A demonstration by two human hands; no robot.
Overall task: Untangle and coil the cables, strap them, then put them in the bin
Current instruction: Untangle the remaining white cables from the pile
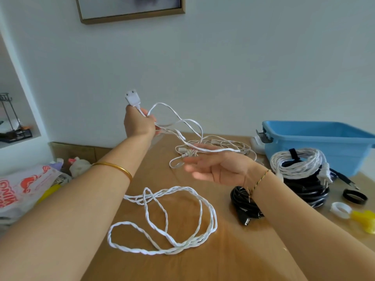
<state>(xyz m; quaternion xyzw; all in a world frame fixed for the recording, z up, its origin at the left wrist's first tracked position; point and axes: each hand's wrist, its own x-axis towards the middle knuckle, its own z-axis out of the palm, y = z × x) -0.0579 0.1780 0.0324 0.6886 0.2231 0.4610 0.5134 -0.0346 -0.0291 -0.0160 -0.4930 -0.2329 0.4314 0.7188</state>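
Loose cable [162,220] lies mid-table [203,264], coiled bundles [300,173] right, bin [316,142] behind them.

Pale, plain wall [243,57] fills upper frame, evenly lit. Gold-framed picture [129,7] at top, cut off by edge. Recessed white shelf [18,138] at left holds dark wire rack [10,116]. Wooden desk [233,256] across lower frame. Printed plastic bag [26,187] at lower left.

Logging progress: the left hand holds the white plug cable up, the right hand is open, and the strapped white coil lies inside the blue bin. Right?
One slip: the head view shows the strapped white coil outside the blue bin, on a black coil beside it. The left hand holds the white plug cable up; the right hand is open.
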